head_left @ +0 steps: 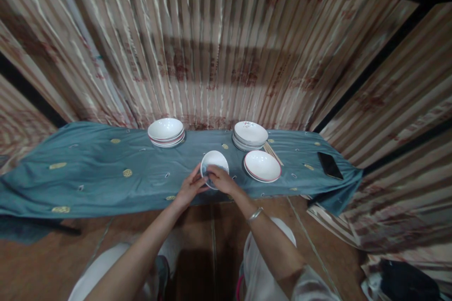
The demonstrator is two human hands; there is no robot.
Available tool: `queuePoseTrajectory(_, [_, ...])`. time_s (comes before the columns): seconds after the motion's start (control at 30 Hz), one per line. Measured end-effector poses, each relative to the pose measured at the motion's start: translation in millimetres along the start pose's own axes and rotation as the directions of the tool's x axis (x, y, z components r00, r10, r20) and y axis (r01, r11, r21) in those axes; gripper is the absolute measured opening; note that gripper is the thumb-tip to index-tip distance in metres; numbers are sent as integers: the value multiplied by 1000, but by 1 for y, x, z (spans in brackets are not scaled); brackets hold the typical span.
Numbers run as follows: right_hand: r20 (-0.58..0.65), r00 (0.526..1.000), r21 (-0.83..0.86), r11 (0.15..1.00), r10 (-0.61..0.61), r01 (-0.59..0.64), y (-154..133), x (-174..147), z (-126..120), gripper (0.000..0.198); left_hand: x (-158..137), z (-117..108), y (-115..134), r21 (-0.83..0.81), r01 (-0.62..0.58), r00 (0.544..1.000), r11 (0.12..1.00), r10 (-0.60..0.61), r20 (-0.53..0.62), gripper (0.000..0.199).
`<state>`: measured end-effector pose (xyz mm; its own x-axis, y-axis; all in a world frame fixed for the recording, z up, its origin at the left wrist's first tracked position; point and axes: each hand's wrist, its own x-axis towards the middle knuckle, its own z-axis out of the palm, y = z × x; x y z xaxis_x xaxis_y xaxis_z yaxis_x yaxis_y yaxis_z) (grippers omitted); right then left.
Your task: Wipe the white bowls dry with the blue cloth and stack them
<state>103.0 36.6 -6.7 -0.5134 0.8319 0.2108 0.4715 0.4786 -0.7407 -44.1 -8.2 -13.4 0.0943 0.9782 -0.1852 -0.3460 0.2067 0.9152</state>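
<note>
A small white bowl [216,157] is at the front middle of the cloth-covered table, tipped slightly toward me. My left hand [190,188] grips its left side, fingers curled round the near rim. My right hand [219,179], with a silver bangle on the wrist, reaches over the near right rim with its fingers bunched inside the bowl. A greyish-blue patch shows by those fingertips; whether it is a cloth or a shadow I cannot tell. Just right of the bowl sit white dishes with a red rim [263,166], one in another.
Stacked white bowls [165,129] stand at the back left, and stacked white plates [251,133] at the back right. Chopsticks [272,152] lie beside the plates. A black phone [329,165] rests near the right end of the blue tablecloth [102,164]. Pleated curtains [212,56] hang behind.
</note>
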Motion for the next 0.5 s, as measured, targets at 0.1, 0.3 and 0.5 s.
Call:
queuePoseTrajectory(0.1, [-54,998,-52,999,10,-13,7,1,4,41,0,0,0,2,-4,1000,1000,4,5,79])
queuePoseTrajectory(0.3, [-56,997,-296,952,57,-71,8,-3,-2,53,-1,0,0,0,-2,1000,1000,2,-5,79])
queuePoseTrajectory(0.5, [-54,976,-590,782,209,-200,-7,-10,-15,48,-3,2,4,4,3,1000,1000,-3,-12,80])
